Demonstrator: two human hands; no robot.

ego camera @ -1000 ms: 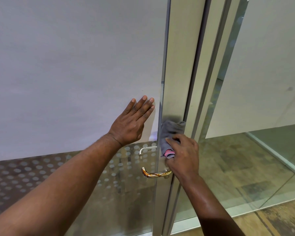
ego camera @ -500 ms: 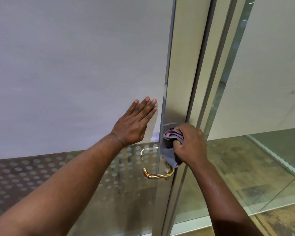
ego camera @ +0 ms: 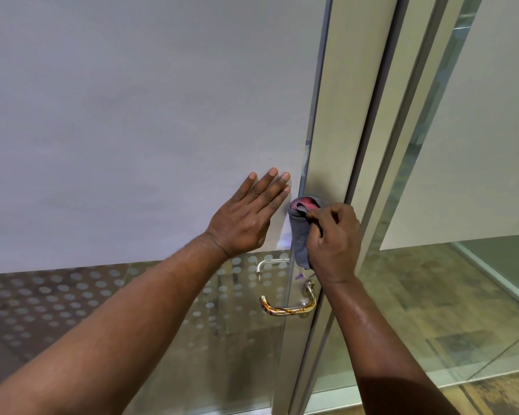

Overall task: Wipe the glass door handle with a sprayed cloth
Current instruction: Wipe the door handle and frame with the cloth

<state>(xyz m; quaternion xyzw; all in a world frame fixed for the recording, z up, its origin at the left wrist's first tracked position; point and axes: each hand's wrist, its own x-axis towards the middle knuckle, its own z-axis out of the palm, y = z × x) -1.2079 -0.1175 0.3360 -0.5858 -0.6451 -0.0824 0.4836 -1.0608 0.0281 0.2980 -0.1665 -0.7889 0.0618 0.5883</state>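
Note:
A shiny metal lever handle juts from the metal stile of a glass door. My right hand grips a bunched grey cloth with a pink patch and holds it against the stile, just above the handle. The cloth hides part of the stile. My left hand lies flat on the frosted glass panel, fingers straight, to the left of the cloth. A second handle shows through the glass on the far side.
The lower glass has a dotted frosted band. Right of the stile stand the door frame and a fixed glass wall, with a wooden floor below.
My right hand has carried the cloth up the stile, from beside the handle to above it, and turned so the pink patch faces up. The left hand has stayed on the glass.

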